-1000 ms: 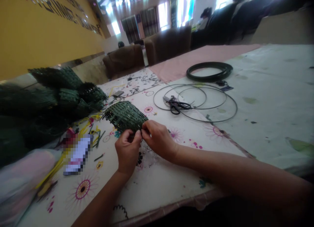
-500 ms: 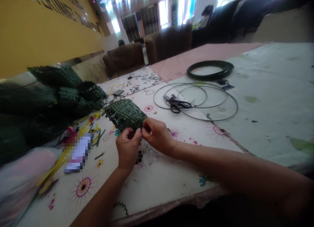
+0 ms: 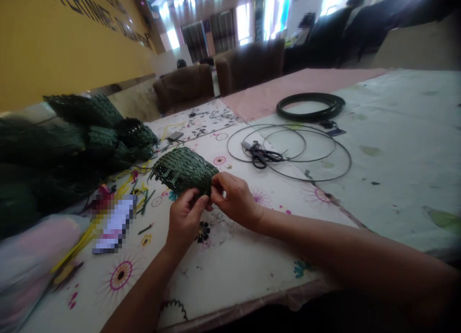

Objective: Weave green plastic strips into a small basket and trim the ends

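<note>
Head view: our left hand (image 3: 184, 217) and right hand (image 3: 234, 198) pinch near edge of green woven piece (image 3: 183, 169), fingers of both grasping it. Piece rests on bench (image 3: 234, 265), scissors (image 3: 261, 155) and wire hoops (image 3: 324, 160) well apart behind.

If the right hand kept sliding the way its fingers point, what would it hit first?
The right hand points left, toward the left hand. Its fingers already pinch the near edge of the green woven basket, so it would likely push into that basket and the left hand's fingers almost at once. Depth is hard to judge.
</note>
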`<state>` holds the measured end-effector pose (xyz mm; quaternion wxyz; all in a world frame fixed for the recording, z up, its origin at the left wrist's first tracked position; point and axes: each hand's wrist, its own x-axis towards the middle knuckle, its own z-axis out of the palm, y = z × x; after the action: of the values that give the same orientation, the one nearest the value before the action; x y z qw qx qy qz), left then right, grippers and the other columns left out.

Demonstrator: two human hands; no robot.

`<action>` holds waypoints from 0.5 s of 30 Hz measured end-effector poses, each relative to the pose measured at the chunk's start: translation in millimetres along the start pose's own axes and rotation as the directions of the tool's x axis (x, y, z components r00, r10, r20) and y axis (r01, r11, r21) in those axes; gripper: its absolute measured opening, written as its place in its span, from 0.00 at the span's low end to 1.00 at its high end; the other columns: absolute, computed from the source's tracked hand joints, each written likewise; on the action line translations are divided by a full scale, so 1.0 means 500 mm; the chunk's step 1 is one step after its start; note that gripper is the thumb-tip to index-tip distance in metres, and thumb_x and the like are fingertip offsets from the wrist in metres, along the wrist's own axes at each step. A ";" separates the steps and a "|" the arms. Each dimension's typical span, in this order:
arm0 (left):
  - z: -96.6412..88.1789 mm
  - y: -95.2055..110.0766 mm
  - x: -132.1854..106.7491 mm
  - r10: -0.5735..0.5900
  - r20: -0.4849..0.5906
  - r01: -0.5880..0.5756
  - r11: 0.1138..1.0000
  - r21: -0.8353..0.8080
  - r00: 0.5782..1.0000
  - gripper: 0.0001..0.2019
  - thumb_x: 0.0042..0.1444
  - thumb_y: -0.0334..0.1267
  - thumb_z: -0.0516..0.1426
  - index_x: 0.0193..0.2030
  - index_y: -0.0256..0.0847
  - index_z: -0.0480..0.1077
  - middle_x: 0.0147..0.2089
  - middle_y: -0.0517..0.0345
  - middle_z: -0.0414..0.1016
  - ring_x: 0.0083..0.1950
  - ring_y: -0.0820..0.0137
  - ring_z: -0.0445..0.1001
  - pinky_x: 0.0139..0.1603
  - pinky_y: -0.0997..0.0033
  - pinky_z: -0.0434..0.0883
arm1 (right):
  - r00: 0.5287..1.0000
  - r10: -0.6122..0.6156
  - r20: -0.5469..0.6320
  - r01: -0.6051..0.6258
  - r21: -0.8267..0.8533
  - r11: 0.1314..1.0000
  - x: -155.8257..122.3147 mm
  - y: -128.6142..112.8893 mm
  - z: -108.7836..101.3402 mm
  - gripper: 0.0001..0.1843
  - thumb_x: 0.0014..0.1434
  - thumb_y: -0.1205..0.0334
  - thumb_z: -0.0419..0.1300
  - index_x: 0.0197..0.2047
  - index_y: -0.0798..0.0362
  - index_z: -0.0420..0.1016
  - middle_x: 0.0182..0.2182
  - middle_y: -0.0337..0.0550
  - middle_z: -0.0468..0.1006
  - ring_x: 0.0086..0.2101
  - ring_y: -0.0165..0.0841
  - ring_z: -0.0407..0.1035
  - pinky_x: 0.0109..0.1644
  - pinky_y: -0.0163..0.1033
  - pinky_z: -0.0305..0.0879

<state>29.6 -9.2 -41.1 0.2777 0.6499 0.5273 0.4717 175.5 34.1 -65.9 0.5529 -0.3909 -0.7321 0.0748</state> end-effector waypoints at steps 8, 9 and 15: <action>0.012 0.006 0.001 -0.065 -0.125 0.063 0.998 -0.014 0.990 0.10 0.56 0.41 0.60 0.29 0.38 0.70 0.22 0.62 0.73 0.25 0.74 0.70 0.30 0.77 0.67 | 0.999 -0.034 -0.012 0.034 -0.014 0.999 -0.010 -0.011 0.002 0.05 0.57 0.71 0.53 0.31 0.51 0.65 0.26 0.39 0.71 0.25 0.30 0.62 0.32 0.35 0.57; 0.015 0.007 -0.001 -0.072 -0.147 0.071 0.997 -0.015 0.986 0.10 0.55 0.41 0.61 0.28 0.38 0.69 0.22 0.62 0.73 0.25 0.74 0.70 0.29 0.77 0.67 | 0.999 -0.035 -0.008 0.035 -0.013 0.999 -0.010 -0.012 0.002 0.06 0.58 0.71 0.53 0.31 0.52 0.66 0.26 0.39 0.72 0.26 0.30 0.62 0.32 0.35 0.58; 0.019 -0.004 0.004 -0.123 -0.206 0.108 0.991 -0.080 0.971 0.13 0.56 0.46 0.61 0.32 0.38 0.70 0.23 0.62 0.73 0.27 0.73 0.72 0.33 0.75 0.69 | 0.997 0.057 0.054 -0.066 0.175 0.982 0.005 -0.008 -0.012 0.06 0.60 0.71 0.55 0.32 0.52 0.69 0.26 0.38 0.74 0.28 0.30 0.67 0.34 0.34 0.62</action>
<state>37.4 -5.3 -46.1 0.2693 0.5546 0.5741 0.5388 178.7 31.0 -59.7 0.5648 -0.3607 -0.7234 0.1661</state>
